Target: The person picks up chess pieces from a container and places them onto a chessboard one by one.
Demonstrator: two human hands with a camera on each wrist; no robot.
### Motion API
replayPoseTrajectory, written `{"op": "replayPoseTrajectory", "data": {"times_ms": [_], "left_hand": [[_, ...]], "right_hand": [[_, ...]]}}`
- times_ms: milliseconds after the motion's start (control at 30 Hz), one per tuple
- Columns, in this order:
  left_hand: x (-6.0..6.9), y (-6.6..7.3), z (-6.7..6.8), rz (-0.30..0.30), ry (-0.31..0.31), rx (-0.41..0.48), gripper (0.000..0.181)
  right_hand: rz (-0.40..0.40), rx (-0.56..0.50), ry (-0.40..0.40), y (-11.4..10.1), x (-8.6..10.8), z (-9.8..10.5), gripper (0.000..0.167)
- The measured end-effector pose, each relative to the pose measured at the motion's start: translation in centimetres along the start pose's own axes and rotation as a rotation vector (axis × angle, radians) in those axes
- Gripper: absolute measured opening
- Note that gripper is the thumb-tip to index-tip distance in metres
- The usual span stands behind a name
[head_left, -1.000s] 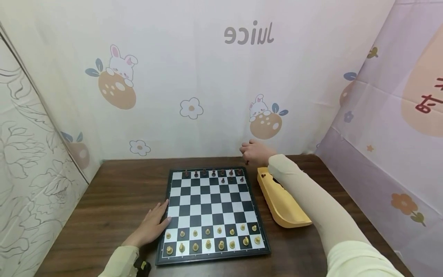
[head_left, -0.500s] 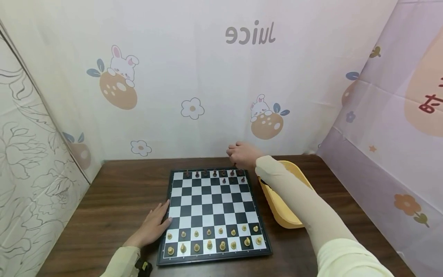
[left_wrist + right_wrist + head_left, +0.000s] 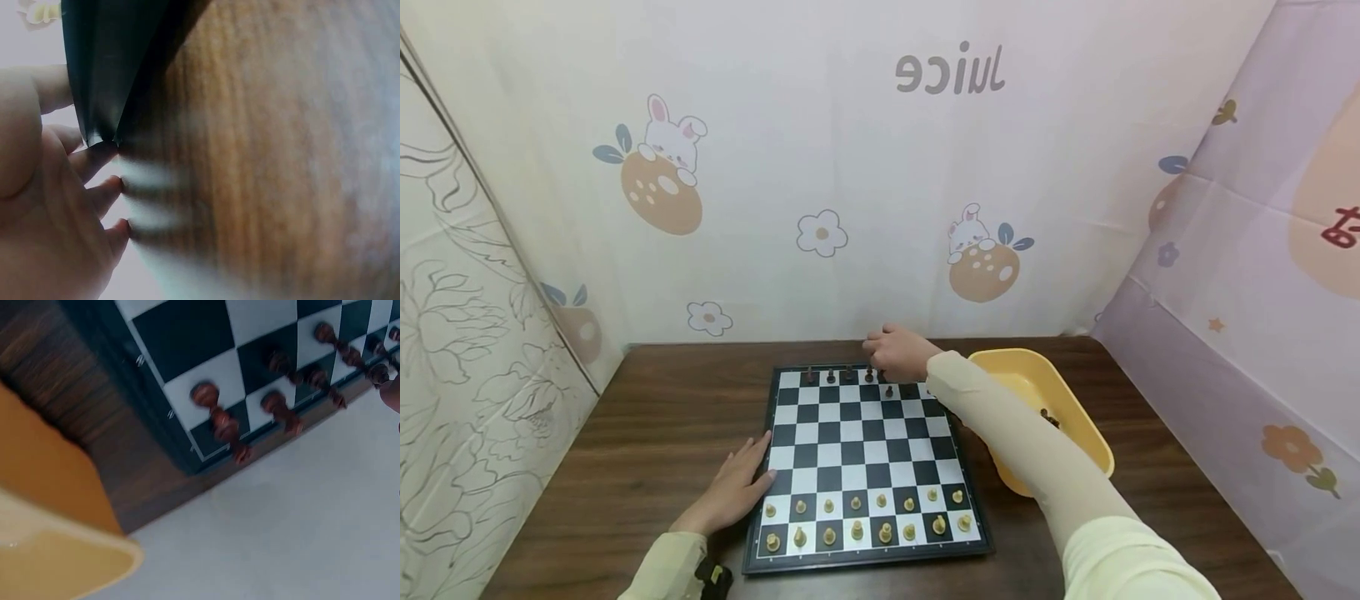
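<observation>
A black-and-white chessboard (image 3: 861, 454) lies on the table. Light pieces fill its two near rows; dark pieces (image 3: 831, 377) stand along the far side. My left hand (image 3: 730, 492), fingers spread, rests against the board's left edge; in the left wrist view that hand (image 3: 56, 187) touches the dark board edge (image 3: 103, 62). Over the far right part of the board is my right hand (image 3: 901, 354), fingers bent. In the right wrist view a fingertip of the hand (image 3: 392, 395) is close to a dark piece (image 3: 377, 374); whether it grips one cannot be told.
To the right of the board sits a yellow tray (image 3: 1086, 425) with a few small dark pieces (image 3: 1049, 418) inside, partly behind my right forearm. Brown tabletop (image 3: 647, 425) extends left of the board, and a printed cloth (image 3: 760, 167) hangs behind the table.
My right hand has moved left, from beside the board's far right corner to above the far row. More of the tray now shows. My left hand has stayed at the board's edge.
</observation>
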State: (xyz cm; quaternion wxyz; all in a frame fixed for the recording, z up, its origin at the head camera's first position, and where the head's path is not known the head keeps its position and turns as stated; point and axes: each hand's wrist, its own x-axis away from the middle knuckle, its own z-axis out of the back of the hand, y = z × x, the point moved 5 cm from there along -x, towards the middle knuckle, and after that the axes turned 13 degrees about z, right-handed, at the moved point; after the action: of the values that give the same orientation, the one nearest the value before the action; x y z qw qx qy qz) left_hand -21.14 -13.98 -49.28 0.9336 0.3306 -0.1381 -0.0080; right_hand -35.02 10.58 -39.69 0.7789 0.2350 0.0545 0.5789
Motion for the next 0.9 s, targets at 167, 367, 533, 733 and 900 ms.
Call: {"op": "replayPoseTrajectory", "data": {"times_ms": [167, 367, 533, 733, 900], "left_hand": [[0.0, 0.0, 0.1, 0.003, 0.001, -0.002, 0.064], [0.0, 0.0, 0.0, -0.002, 0.001, -0.007, 0.064], [-0.1, 0.0, 0.0, -0.005, -0.001, -0.010, 0.065], [-0.2, -0.1, -0.1, 0.003, -0.002, -0.015, 0.064], [-0.4, -0.2, -0.2, 0.001, 0.001, -0.019, 0.063]], "right_hand": [[0.018, -0.018, -0.010, -0.9, -0.9, -0.4, 0.011], [0.050, -0.008, -0.023, -1.8, -1.7, -1.0, 0.011], [0.073, 0.024, -0.031, -2.1, -2.1, -1.5, 0.011], [0.085, 0.054, -0.032, -2.3, -2.5, -2.0, 0.012], [0.080, 0.045, -0.022, -2.3, -2.7, -2.0, 0.013]]}}
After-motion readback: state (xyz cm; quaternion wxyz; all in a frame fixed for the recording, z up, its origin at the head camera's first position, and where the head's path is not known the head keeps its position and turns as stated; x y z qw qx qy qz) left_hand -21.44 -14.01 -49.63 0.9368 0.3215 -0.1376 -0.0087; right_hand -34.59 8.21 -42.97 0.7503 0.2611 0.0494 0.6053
